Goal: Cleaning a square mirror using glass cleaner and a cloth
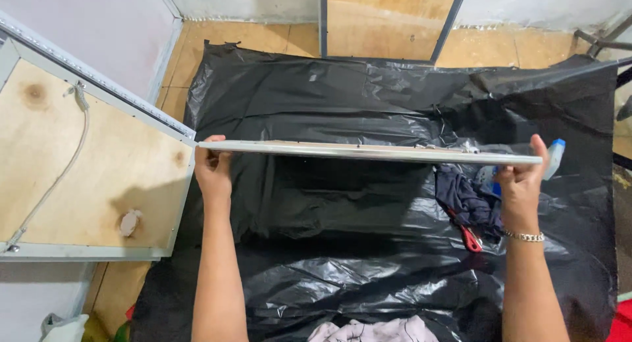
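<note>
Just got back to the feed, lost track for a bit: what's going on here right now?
A person holds a long flat panel edge-on, gripping one end in the left hand and the other in the right hand, above a surface covered in black plastic sheeting. On the sheeting under the right hand lie a dark cloth, something with red handles and a blue-capped bottle. A plywood-backed framed panel with a cord leans at the left.

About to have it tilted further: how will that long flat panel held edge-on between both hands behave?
The panel looks stiff: it spans from left hand to right hand without visible sag. Thin and gripped only at its ends, it may twist or slip. Its metal-looking edge seems smooth, so probably slippery.
</note>
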